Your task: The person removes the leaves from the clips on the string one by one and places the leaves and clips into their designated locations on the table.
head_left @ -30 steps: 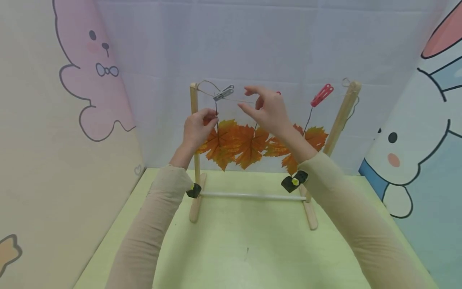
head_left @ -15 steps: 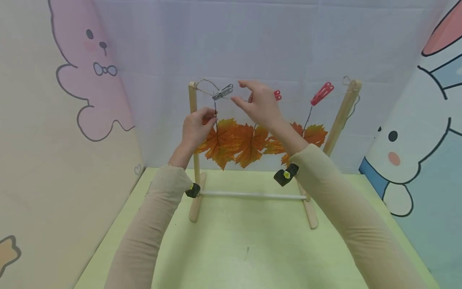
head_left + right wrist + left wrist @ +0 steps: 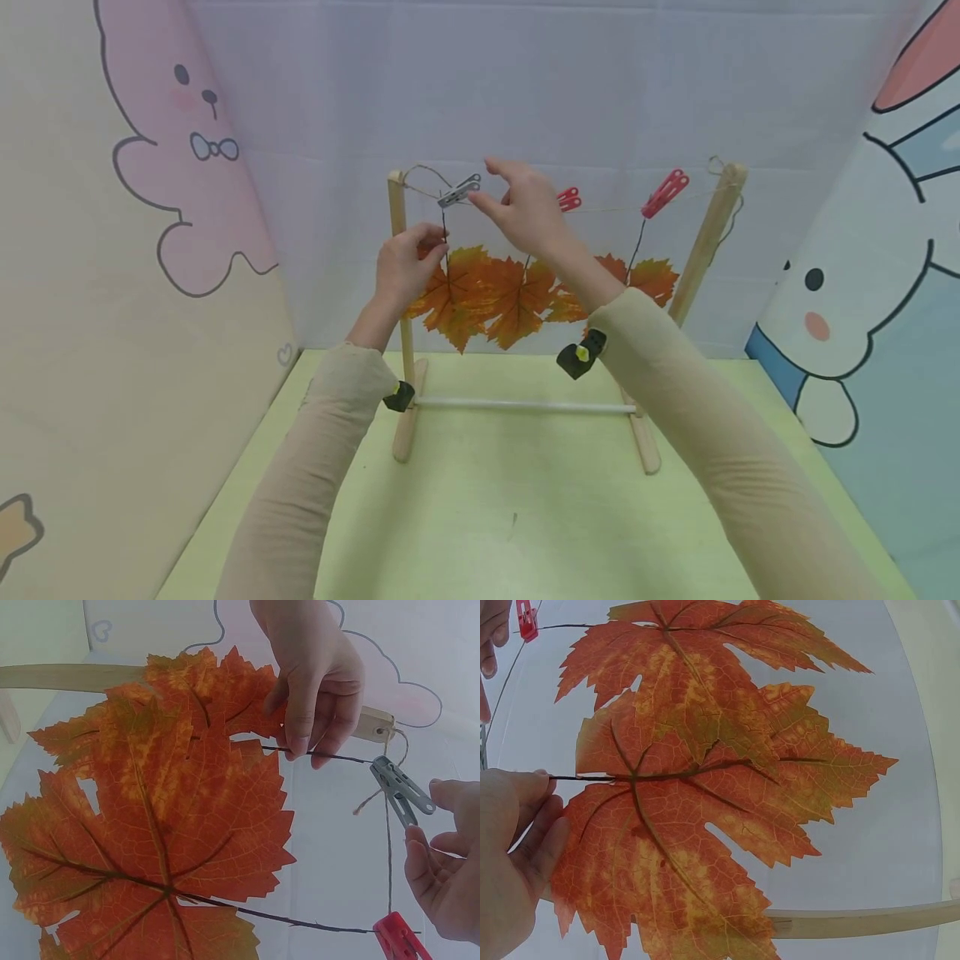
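Note:
My left hand (image 3: 405,267) pinches the dark stem of the leftmost orange maple leaf (image 3: 660,825), whose blade hangs below the fingers. At the top of that stem a grey clothespin (image 3: 459,191) sits on the string (image 3: 389,862). My right hand (image 3: 528,208) has its thumb and index finger spread on either side of the clothespin's handle ends, very close to them; whether they touch is hard to tell. Other maple leaves (image 3: 517,304) hang to the right, partly overlapping. A red clothespin (image 3: 570,199) and another red clothespin (image 3: 665,193) are on the same string.
The string runs between a left wooden post (image 3: 398,204) and a right wooden post (image 3: 708,242). A white crossbar (image 3: 525,406) joins their feet on the pale green table (image 3: 480,517). Behind stands a white cloth backdrop (image 3: 480,83), with cartoon-printed panels at both sides.
My right hand has moved left to the grey clothespin's handles, uncovering the middle red clothespin. My left hand has kept its pinch on the stem with hardly any movement.

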{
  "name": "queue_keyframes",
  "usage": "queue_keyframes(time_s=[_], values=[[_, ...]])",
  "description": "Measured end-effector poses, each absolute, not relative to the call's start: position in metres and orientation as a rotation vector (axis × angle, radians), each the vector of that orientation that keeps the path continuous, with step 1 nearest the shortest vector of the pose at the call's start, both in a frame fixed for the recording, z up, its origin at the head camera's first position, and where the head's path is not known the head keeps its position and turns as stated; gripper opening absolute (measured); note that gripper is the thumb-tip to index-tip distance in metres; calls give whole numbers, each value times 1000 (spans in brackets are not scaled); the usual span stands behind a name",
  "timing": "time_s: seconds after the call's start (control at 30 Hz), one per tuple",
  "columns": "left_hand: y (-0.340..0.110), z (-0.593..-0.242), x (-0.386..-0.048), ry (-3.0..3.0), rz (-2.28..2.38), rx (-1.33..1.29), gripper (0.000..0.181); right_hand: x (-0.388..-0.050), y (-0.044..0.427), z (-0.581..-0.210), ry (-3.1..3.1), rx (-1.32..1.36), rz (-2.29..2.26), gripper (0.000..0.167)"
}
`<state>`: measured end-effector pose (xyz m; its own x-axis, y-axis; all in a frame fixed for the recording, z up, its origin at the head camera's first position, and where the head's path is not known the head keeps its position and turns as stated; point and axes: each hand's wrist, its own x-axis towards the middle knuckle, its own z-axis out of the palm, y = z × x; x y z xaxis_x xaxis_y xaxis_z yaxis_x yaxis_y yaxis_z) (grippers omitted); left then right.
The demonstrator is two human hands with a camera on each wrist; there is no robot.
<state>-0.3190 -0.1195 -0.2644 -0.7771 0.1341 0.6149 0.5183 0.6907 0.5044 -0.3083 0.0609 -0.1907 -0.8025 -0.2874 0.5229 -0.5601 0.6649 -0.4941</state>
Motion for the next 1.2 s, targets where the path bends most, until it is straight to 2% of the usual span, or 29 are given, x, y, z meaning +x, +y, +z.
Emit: queue_keyframes(time_s=[1.2], values=[[-119, -264, -319, -2393, -947, -465, 19, -315, 52, -202, -2332, 631, 1118, 28]])
